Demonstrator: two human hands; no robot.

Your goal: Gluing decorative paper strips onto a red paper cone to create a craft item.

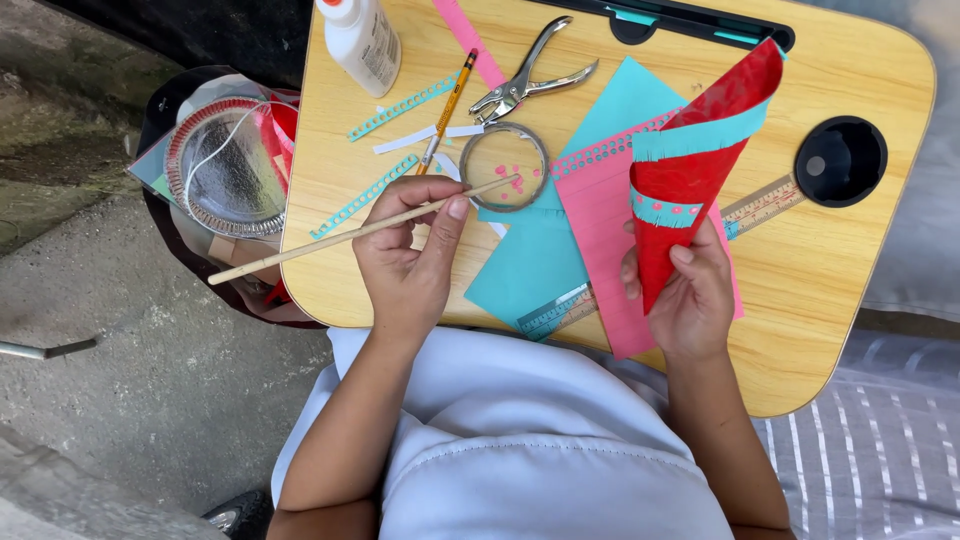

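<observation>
My left hand (408, 255) pinches a thin wooden stick (330, 240) that slants across the wooden lap table (860, 270), its far tip inside a clear round lid (503, 165) holding small pink paper dots. My right hand (687, 292) grips the pointed bottom of a red paper cone (695, 160), held upright above the table. Two teal fringed bands wrap the cone, the lower one dotted with pink.
Teal paper (535, 265) and pink paper (600, 215) lie under the cone, with a ruler (760, 205) beneath. A hole punch (525, 85), a pencil (450, 105), a glue bottle (362, 40) and teal punched strips (360, 198) lie at the back. A foil dish (225, 170) sits left of the table.
</observation>
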